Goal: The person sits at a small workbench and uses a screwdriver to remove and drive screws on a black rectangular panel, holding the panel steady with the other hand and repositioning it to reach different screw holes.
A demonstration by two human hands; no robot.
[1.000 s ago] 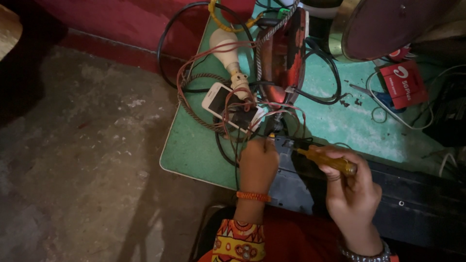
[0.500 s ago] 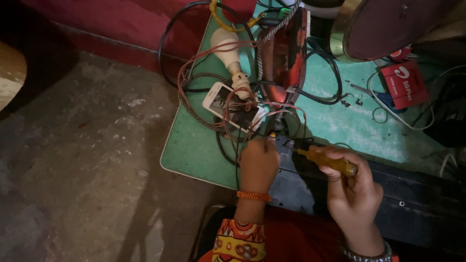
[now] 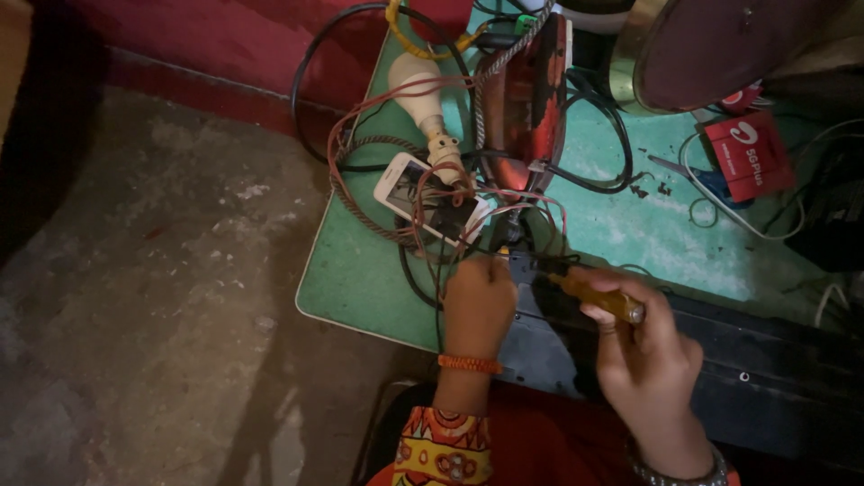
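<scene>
While the right hand (image 3: 650, 346) is wrapped around the amber handle of a screwdriver (image 3: 596, 294), its shaft points left and down toward a dark box-like part (image 3: 540, 310) at the near edge of the table, and the tip itself is lost in shadow. The left hand (image 3: 479, 303) is curled shut at the same spot, just beside the shaft — whether it pinches a wire or only steadies the dark part I cannot tell.

To do this well, I would judge that the driver wants to stay in line with whatever it turns, pressed in before any twist, with the left hand bracing the part so it does not slide — and keeping the loose reddish wires (image 3: 423, 193) out of the way.

The green table (image 3: 360, 270) is worn and crowded: a white phone (image 3: 416, 189) lies under the wire tangle, a pale bulb (image 3: 423, 90) lies behind it, a reddish iron-like appliance (image 3: 531, 99) stands near the middle, and a small red packet (image 3: 747, 153) sits toward the far right. Black cables loop across the back. Left of the table is a rough grey concrete floor (image 3: 153, 288), meeting a red wall (image 3: 225, 36). The light is dim.
</scene>
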